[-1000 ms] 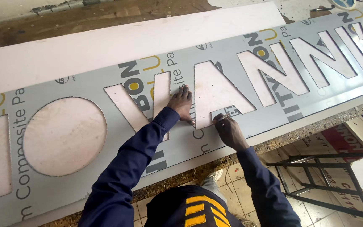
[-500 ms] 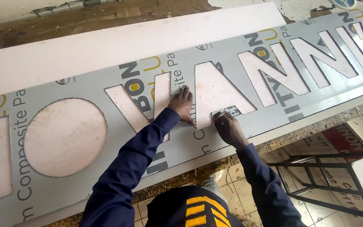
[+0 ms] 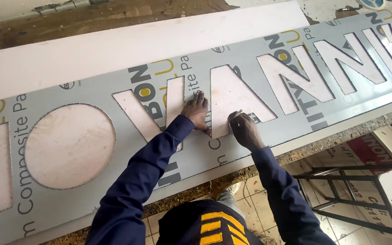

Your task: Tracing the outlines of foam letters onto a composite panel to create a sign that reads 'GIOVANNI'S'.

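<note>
My left hand (image 3: pixel 196 111) lies flat, fingers spread, pressing the grey composite sign panel (image 3: pixel 250 56) at the left edge of the cut-out letter A (image 3: pixel 232 100). My right hand (image 3: pixel 245 131) is closed around a thin pale tool (image 3: pixel 237 114), its kind unclear, tip at the lower inner corner of that letter. Hands sit near each other, not touching. Judgement: hold the panel firmly down, guide the tip slowly along the cut edge, left fingers clear of it

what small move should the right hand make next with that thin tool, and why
Probably draw the thin tool a little further along the cut-out edge. The right hand holds its tip there, while the left hand presses the grey panel flat beside it.
</note>
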